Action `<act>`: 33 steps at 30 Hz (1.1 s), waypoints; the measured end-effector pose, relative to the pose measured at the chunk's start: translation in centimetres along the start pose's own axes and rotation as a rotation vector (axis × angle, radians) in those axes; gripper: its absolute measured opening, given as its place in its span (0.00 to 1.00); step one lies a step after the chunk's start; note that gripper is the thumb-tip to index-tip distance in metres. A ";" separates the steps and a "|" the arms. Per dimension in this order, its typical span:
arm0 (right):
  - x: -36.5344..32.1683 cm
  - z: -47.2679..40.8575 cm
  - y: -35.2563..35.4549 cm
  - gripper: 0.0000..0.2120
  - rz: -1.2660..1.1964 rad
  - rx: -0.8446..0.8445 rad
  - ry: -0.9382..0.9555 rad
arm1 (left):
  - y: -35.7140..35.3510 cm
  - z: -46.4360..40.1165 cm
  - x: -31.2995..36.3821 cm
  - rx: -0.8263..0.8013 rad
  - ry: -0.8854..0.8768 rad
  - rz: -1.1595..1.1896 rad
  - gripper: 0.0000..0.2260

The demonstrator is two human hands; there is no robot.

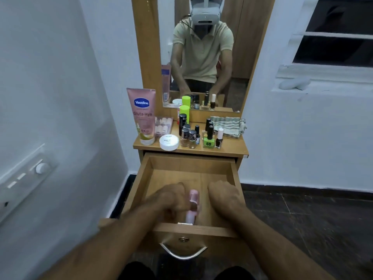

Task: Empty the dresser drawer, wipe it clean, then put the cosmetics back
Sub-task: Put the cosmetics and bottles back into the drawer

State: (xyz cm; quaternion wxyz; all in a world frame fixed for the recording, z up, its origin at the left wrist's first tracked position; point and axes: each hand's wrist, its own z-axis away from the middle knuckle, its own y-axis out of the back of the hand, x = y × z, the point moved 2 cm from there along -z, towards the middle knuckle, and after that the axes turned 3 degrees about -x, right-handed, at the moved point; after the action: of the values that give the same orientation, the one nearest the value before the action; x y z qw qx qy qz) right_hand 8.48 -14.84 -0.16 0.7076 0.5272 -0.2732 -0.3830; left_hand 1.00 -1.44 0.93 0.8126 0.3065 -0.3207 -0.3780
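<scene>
The wooden dresser drawer [141, 178] is pulled out below me, its floor mostly bare. My left hand [171, 199] is inside it, shut on a pale pink tube [192, 207] that stands near the drawer's front wall. My right hand [224, 196] hangs over the drawer's right half with fingers curled down; whether it holds anything is hidden. On the dresser top [232, 147] stand a pink Vaseline tube [142, 116], a white round jar [169, 142], a box of false nails [163, 126], a neon green can [184, 114] and several nail polish bottles [209, 136].
A striped folded cloth [228, 125] lies at the back right of the dresser top. The mirror [201, 57] rises behind it. A white wall with a switch panel [24, 178] is close on the left. A curved metal handle [183, 251] sits on the drawer front.
</scene>
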 end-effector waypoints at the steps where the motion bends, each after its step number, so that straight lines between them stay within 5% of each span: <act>1: 0.2 0.0 0.1 0.08 -0.066 -0.014 -0.004 | -0.5 -0.2 -0.1 0.047 0.001 -0.003 0.24; 5: 1.0 0.3 0.8 0.09 -0.373 0.059 0.058 | -0.7 -0.4 0.1 0.128 -0.034 0.086 0.28; 10: 2.2 1.0 1.0 0.13 -0.819 0.075 0.116 | 0.7 -0.2 0.4 0.032 -0.113 0.627 0.05; 12: 2.6 1.2 0.8 0.13 -0.963 0.093 0.112 | 1.6 0.0 0.3 -0.005 -0.124 0.876 0.06; 16: 2.9 2.0 0.9 0.10 -1.026 0.175 0.126 | 2.4 0.5 0.3 -0.049 -0.140 1.223 0.10; 18: 2.5 2.3 1.0 0.19 -0.889 0.219 0.244 | 2.1 0.6 0.3 -0.086 -0.133 1.299 0.11; 20: 2.1 2.4 1.0 0.28 -0.763 0.265 0.315 | 1.7 0.7 0.5 -0.125 -0.141 1.338 0.11; 27: 2.0 2.1 1.2 0.10 -0.805 0.371 0.303 | 2.5 2.1 0.0 -0.129 -0.250 1.435 0.16; 33: 1.5 2.1 2.0 0.11 -0.935 0.323 0.274 | 1.6 1.9 0.2 0.191 -0.495 1.016 0.12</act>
State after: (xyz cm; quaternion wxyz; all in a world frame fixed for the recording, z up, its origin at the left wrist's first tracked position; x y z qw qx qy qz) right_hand 8.20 -16.95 2.38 0.3995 0.7410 0.0311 -0.5388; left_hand 0.32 -1.28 3.33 0.7615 0.0884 -0.6414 0.0300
